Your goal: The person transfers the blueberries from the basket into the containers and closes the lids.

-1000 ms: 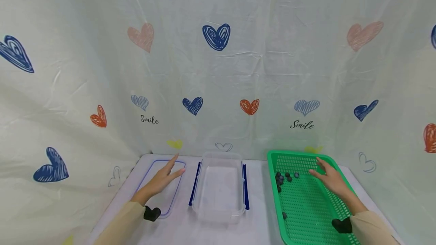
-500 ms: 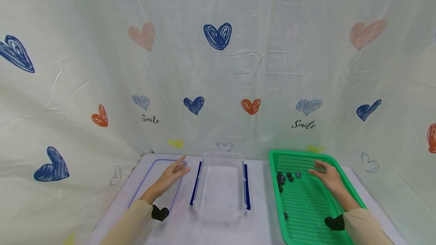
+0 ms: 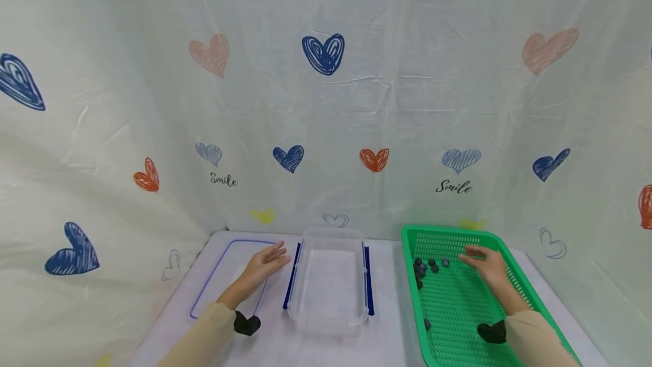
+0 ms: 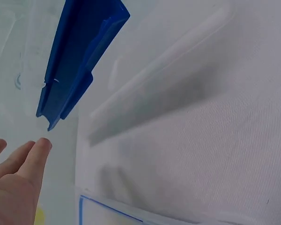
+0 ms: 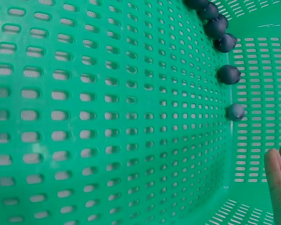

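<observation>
A: Starting at the left, what is looking risky to you?

B: The left hand [image 3: 261, 265] is hovering with its fingers straight and slightly spread, holding nothing, over the flat clear lid with the thin blue rim [image 3: 204, 292]. Just to its right the clear rectangular plastic container [image 3: 330, 282] is sitting with a dark blue latch flap [image 4: 77, 58] hanging open. I judge those fingers could be catching that flap and nudging the light container sideways.

A: And on the right?

B: The right hand [image 3: 487, 265] is lying relaxed and empty inside the green perforated plastic basket [image 3: 540, 293], fingertips pointing at the small dark round berries [image 3: 425, 265] bunched just to its left. They look ready to roll; a clumsy pinch could be scattering them along the mesh or squashing one.

A: Anything you are failing to make out?

B: The right wrist view is cutting off all but the fingertips [image 5: 277, 180]. I cannot tell whether either hand is touching the surface under it, and the container's clear walls are blurring into the white tablecloth [image 3: 285, 350].
</observation>
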Demonstrator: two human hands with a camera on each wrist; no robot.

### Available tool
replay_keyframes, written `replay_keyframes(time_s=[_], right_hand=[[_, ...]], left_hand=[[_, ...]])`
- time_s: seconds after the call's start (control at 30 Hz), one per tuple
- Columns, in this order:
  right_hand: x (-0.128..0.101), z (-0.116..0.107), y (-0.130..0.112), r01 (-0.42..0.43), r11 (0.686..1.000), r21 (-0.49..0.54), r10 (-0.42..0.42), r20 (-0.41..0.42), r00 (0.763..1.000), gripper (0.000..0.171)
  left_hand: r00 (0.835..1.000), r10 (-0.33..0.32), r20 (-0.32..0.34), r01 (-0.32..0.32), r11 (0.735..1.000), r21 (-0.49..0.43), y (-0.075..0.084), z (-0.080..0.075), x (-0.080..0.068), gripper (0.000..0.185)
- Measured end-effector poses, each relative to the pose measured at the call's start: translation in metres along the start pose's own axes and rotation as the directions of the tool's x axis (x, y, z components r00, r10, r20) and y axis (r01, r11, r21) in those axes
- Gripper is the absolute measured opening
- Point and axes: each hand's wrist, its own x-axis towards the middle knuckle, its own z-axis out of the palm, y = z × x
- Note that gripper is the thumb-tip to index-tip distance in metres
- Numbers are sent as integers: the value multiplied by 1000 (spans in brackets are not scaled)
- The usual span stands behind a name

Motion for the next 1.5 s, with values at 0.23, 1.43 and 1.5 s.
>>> replay_keyframes(time_s=[0.23,1.43,1.5], right_hand=[[4,7,0,-43,998,48,44,-2,999,46],[18,36,25,-45,999,23,46,-48,998,33],[19,37,26,-49,998,26,50,-48,998,34]], left_hand=[[1000,-6,-27,5,1000,-23,-2,7,1,68],[999,-5,-42,6,1000,22,-10,30,13,61],[999,-7,-41,7,1000,15,-10,30,13,60]])
